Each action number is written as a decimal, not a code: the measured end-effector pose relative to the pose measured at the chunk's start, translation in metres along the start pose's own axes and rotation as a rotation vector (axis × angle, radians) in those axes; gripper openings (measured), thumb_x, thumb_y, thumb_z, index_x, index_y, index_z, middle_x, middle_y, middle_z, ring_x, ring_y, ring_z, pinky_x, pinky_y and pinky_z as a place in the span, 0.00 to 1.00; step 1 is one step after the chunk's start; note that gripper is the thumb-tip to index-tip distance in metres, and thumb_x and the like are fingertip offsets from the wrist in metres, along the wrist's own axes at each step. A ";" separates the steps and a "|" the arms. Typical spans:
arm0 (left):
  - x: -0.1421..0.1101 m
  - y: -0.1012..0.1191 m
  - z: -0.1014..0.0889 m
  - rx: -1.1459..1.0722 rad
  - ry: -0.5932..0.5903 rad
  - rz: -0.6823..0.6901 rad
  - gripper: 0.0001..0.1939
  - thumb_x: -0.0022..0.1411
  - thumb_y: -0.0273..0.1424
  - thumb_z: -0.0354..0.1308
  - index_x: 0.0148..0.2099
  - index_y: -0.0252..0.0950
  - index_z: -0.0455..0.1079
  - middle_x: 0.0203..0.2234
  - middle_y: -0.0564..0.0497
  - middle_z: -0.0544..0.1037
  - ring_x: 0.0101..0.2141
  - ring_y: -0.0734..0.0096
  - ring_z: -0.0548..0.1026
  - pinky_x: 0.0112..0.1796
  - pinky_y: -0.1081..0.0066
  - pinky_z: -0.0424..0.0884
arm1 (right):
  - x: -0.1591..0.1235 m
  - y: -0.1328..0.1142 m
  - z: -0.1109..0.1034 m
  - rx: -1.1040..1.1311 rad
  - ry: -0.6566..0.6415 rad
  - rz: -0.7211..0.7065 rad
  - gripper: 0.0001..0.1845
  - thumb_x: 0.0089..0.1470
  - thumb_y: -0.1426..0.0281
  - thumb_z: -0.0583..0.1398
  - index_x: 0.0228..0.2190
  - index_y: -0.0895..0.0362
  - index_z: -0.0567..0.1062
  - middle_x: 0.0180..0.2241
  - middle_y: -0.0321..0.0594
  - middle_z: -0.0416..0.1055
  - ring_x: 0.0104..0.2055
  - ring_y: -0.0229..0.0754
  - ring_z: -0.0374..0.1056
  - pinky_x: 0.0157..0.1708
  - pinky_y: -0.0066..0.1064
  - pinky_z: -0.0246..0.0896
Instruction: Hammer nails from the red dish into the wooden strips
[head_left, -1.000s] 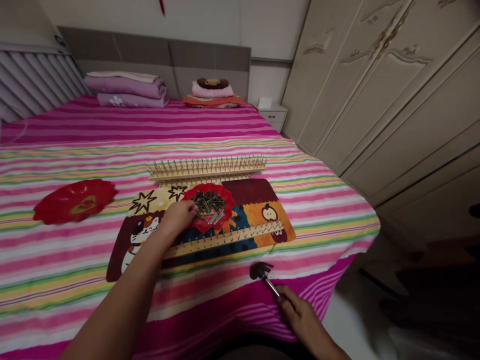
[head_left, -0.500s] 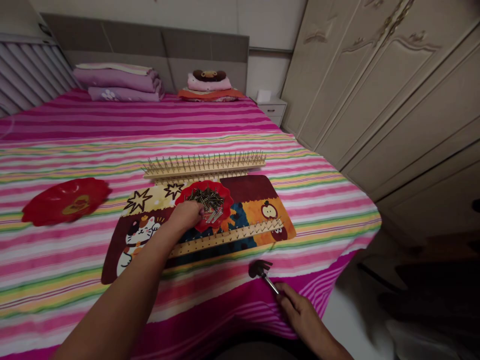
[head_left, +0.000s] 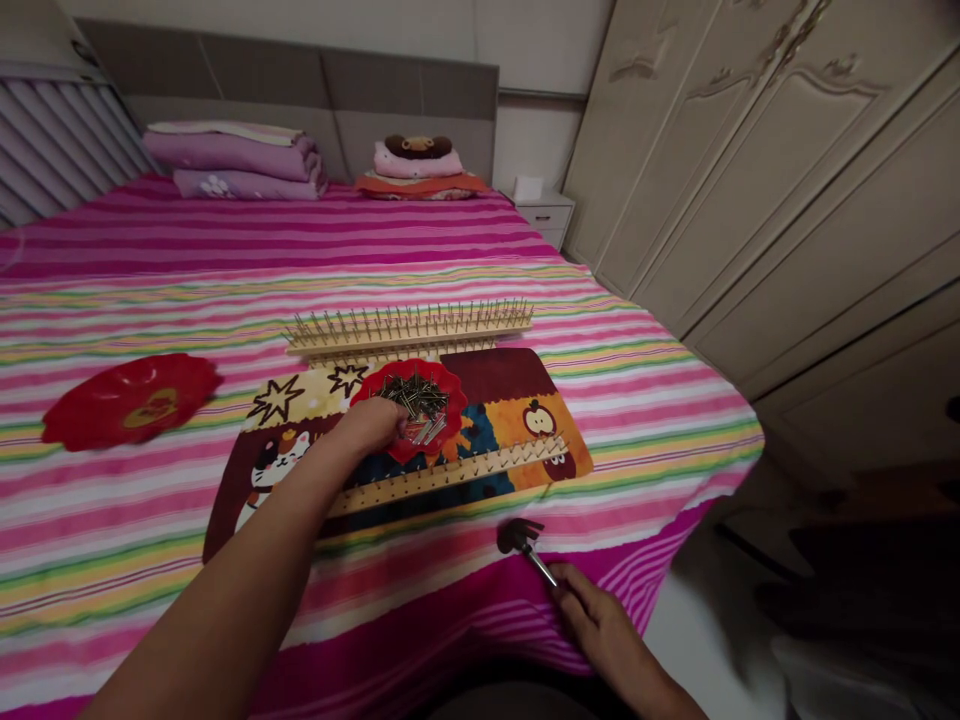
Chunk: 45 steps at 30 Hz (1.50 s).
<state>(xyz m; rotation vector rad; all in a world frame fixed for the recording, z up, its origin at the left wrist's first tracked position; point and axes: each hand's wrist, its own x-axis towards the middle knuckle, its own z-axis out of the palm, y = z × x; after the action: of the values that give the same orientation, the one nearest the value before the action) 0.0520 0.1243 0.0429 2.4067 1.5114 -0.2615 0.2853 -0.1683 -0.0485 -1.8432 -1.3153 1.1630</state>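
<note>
My left hand [head_left: 381, 422] reaches into a scalloped red bowl [head_left: 451, 385] at its left side, fingers bent down among loose nails [head_left: 420, 400]. Whether a nail is between the fingertips is too small to see. My right hand [head_left: 592, 612] is wrapped around the handle of a claw hammer [head_left: 520, 537], its head near the bed's front edge. Between the bowl and the hammer lies a wooden strip [head_left: 450, 476] with rows of holes; nails stand in its right part. Behind the bowl, more wooden strips [head_left: 412, 325] bristle with upright nails.
Bowl and near strip rest on a patterned mat [head_left: 495, 375] on the striped bed [head_left: 660, 440]. A red dish [head_left: 131, 400] lies to the left. Folded bedding [head_left: 236, 160] and pillows [head_left: 420, 165] are by the headboard. A wardrobe [head_left: 757, 180] stands at the right.
My left hand stays at the bowl with only a slight shift of the fingers and forearm. My right hand and the hammer keep their place.
</note>
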 end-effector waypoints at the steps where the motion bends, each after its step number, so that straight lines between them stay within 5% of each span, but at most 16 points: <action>1: 0.001 0.000 0.000 0.002 -0.003 0.016 0.07 0.37 0.23 0.55 0.20 0.42 0.69 0.15 0.55 0.69 0.21 0.71 0.67 0.25 0.73 0.56 | 0.000 -0.001 0.000 -0.002 -0.001 -0.001 0.17 0.56 0.60 0.50 0.40 0.55 0.71 0.24 0.32 0.66 0.25 0.37 0.61 0.27 0.26 0.58; 7: 0.001 -0.007 -0.004 -0.018 0.028 0.083 0.06 0.40 0.24 0.53 0.19 0.40 0.66 0.13 0.55 0.68 0.20 0.71 0.65 0.24 0.73 0.55 | 0.000 -0.004 0.000 0.003 0.002 -0.008 0.17 0.56 0.60 0.49 0.37 0.55 0.72 0.22 0.32 0.66 0.23 0.37 0.61 0.25 0.26 0.58; 10: -0.001 -0.013 -0.006 -0.078 0.157 0.104 0.05 0.44 0.25 0.51 0.22 0.39 0.66 0.19 0.54 0.71 0.23 0.72 0.67 0.27 0.74 0.58 | 0.000 -0.006 0.000 0.005 0.017 -0.025 0.16 0.55 0.60 0.49 0.37 0.54 0.72 0.24 0.33 0.68 0.26 0.39 0.63 0.25 0.25 0.59; 14: -0.009 -0.019 -0.008 -0.424 0.375 -0.011 0.05 0.47 0.32 0.52 0.25 0.38 0.66 0.22 0.54 0.72 0.25 0.72 0.68 0.28 0.74 0.61 | -0.001 -0.008 0.001 -0.004 0.041 -0.028 0.17 0.55 0.60 0.49 0.37 0.54 0.73 0.25 0.34 0.70 0.26 0.39 0.65 0.26 0.25 0.60; 25: -0.045 -0.023 -0.006 -1.233 0.583 -0.096 0.21 0.36 0.39 0.63 0.34 0.35 0.68 0.17 0.59 0.69 0.20 0.78 0.66 0.25 0.76 0.60 | 0.001 0.009 0.007 -0.063 0.056 -0.072 0.20 0.55 0.60 0.48 0.42 0.55 0.72 0.27 0.37 0.75 0.28 0.42 0.70 0.31 0.29 0.64; 30: -0.073 -0.010 -0.013 -1.423 0.548 -0.222 0.19 0.31 0.36 0.64 0.29 0.32 0.72 0.20 0.53 0.74 0.22 0.76 0.68 0.24 0.75 0.63 | 0.001 0.011 0.009 -0.095 0.079 -0.086 0.19 0.54 0.60 0.49 0.40 0.55 0.72 0.23 0.34 0.72 0.24 0.41 0.67 0.25 0.29 0.62; 35: -0.106 0.007 -0.011 -1.594 0.437 -0.189 0.20 0.30 0.32 0.66 0.32 0.32 0.74 0.24 0.49 0.78 0.28 0.70 0.75 0.32 0.70 0.71 | -0.001 0.006 0.008 -0.095 0.068 -0.087 0.20 0.55 0.60 0.48 0.42 0.56 0.71 0.23 0.34 0.70 0.24 0.41 0.66 0.27 0.30 0.62; 45: -0.114 0.044 0.049 -1.491 0.314 -0.176 0.20 0.35 0.41 0.66 0.31 0.33 0.73 0.23 0.50 0.78 0.26 0.69 0.75 0.35 0.66 0.73 | -0.004 0.006 0.007 -0.148 0.051 -0.138 0.17 0.57 0.63 0.48 0.42 0.56 0.70 0.23 0.34 0.70 0.25 0.40 0.65 0.27 0.29 0.60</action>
<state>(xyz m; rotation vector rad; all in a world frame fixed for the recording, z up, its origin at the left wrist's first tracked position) 0.0419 -0.0069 0.0377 1.1098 1.2256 0.9223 0.2812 -0.1737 -0.0553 -1.8400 -1.5086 0.9631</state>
